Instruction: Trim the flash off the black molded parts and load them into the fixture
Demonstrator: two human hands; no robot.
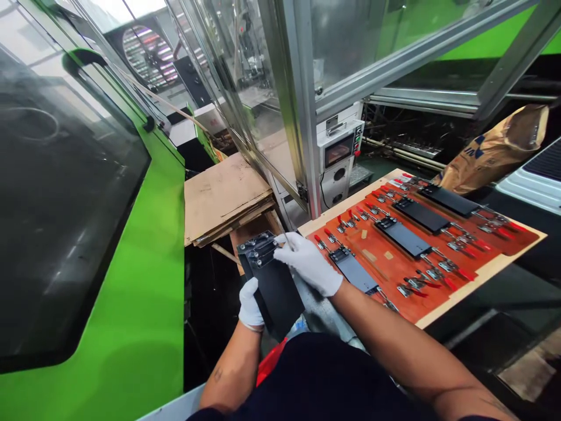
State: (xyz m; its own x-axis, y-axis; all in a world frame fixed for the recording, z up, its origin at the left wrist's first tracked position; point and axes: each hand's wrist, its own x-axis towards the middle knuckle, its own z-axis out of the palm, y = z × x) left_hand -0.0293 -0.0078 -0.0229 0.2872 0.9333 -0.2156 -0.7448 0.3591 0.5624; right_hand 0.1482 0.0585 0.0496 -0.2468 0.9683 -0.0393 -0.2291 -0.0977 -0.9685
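Note:
In white-gloved fingers, my left hand (250, 305) grips the left edge of a flat black plastic panel (278, 295). This panel is tilted in front of my body, and its far end carries raised, shiny fittings (258, 248). My right hand (309, 263), also gloved, is closed at the panel's upper right corner beside those fittings. A thin, greyish tool (288, 238) shows between its fingers; its kind is not clear. To the right lies an orange fixture board (372, 266) bearing several similar black panels (403, 237) among red-handled toggle clamps (451, 283).
A green machine (153, 304) with a dark window stands close on my left. Ahead are stacked cardboard sheets (228, 193) and an aluminium-framed clear enclosure (307, 117). Behind the board are a control box (339, 152) and a brown paper sack (486, 155).

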